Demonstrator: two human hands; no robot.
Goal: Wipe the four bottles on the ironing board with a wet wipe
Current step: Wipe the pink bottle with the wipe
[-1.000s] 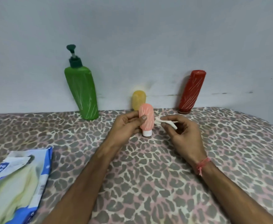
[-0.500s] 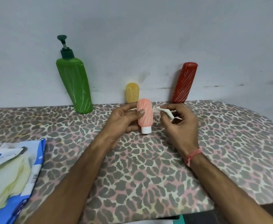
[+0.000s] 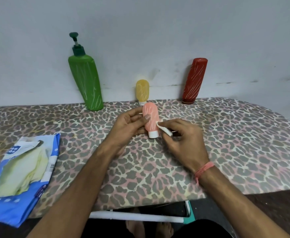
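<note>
Mid-board, left hand (image 3: 128,124) grips pink bottle (image 3: 151,120); right hand (image 3: 183,141) pinches wipe (image 3: 164,128), seemingly touching it.

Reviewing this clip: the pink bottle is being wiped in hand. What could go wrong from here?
1. The left hand holds the pink bottle with fingertips only, cap down; pressure from the wet wipe in the right hand might make it slip.
2. The green pump bottle and red bottle look tilted by the wall; jolting the ironing board could topple them.
</note>
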